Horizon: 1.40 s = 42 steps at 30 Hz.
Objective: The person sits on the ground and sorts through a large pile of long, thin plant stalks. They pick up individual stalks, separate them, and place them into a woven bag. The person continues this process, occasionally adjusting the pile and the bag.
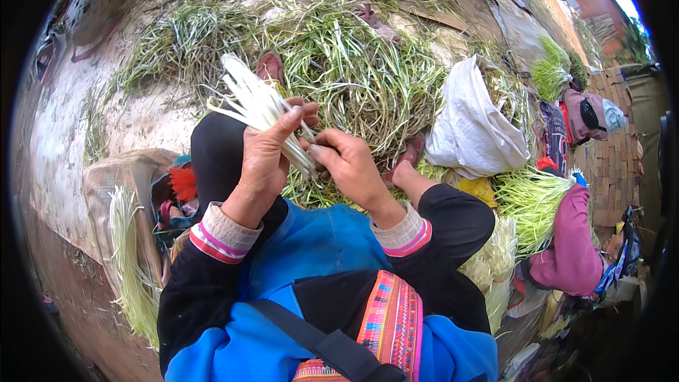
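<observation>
My left hand [268,162] is wrapped around a small bundle of pale green-white stalks [257,95], perhaps chives or garlic shoots. The loose ends fan out up and to the left. At the bundle's lower end, the fingertips of my right hand [345,162] pinch at the stalks close to my left fingers. What exactly they grip is partly hidden behind the fingers. Below and around both hands lies a large heap of tangled green and yellowed leaves and stalks [366,85], between my red shoes [271,68].
A white woven sack [472,122] stands right of the heap. Farther right, a person in a pink sleeve [567,249] sits by bright green-yellow stalks [530,207]. Pale stalks [127,260] lie at left on a tan sack [114,170]. A woven basket [101,0] stands upper left.
</observation>
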Each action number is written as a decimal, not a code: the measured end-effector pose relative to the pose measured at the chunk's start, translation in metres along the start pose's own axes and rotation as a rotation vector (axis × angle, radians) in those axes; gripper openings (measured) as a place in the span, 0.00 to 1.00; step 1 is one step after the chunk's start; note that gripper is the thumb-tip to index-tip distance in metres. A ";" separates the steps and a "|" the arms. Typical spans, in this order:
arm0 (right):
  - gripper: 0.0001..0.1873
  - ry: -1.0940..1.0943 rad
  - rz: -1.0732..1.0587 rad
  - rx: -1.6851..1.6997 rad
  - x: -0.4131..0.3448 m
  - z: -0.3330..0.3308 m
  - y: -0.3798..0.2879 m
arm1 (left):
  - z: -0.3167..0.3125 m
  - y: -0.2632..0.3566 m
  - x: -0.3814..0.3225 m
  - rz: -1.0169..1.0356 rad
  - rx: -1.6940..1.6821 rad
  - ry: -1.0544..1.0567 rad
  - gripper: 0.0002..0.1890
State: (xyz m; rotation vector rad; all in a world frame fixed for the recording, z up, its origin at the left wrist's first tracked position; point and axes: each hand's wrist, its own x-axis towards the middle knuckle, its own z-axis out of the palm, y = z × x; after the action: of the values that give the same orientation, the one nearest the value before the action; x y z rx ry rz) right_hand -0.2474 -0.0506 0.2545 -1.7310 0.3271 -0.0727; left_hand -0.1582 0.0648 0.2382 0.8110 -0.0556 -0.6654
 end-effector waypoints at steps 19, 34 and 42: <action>0.18 -0.001 0.164 -1.203 0.201 -0.097 0.213 | 0.008 0.048 0.110 0.017 0.043 0.064 0.12; 0.17 0.450 0.573 -0.468 0.066 -0.245 0.327 | 0.012 0.057 0.098 0.016 -0.140 0.075 0.13; 0.06 0.721 0.026 -1.069 0.137 -0.207 0.249 | 0.012 0.053 0.099 0.031 -0.098 0.071 0.14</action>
State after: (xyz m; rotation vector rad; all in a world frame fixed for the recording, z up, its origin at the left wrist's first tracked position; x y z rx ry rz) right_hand -0.2079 -0.3209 0.0329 -2.7162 1.0546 -0.5996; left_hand -0.0543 0.0271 0.2633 0.7371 0.0288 -0.6048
